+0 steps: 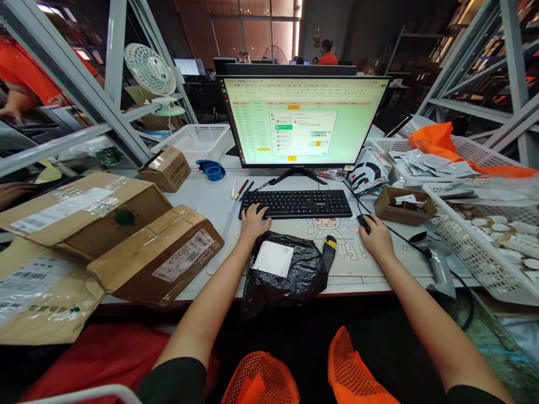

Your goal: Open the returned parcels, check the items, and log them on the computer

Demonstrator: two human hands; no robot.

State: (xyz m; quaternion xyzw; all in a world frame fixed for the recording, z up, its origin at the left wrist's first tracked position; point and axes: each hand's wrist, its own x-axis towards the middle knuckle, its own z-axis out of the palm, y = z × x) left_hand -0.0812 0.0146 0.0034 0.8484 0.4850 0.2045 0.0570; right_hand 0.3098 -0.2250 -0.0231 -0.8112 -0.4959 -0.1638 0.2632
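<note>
My left hand (pixel 254 223) rests on the left end of a black keyboard (pixel 307 203), its fingers spread over the keys. On the right, my right hand (pixel 378 240) is curled over a black computer mouse (pixel 364 223), partly covering it. Between my forearms, a black plastic parcel bag (pixel 305 278) with a white label (pixel 273 258) lies at the table's front edge. A black object with a yellow band (pixel 329 252) lies against the bag's right side. Behind the keyboard stands a lit monitor (pixel 252 126) showing a spreadsheet and a chat window.
Cardboard boxes (pixel 155 261) and a tan parcel (pixel 37 292) are stacked on the left. At right are a barcode scanner (pixel 440 266), a small open carton (pixel 385 209) and white baskets (pixel 463 241). A blue tape dispenser (pixel 214 171) and pens (pixel 241 189) lie behind. Other people work beyond.
</note>
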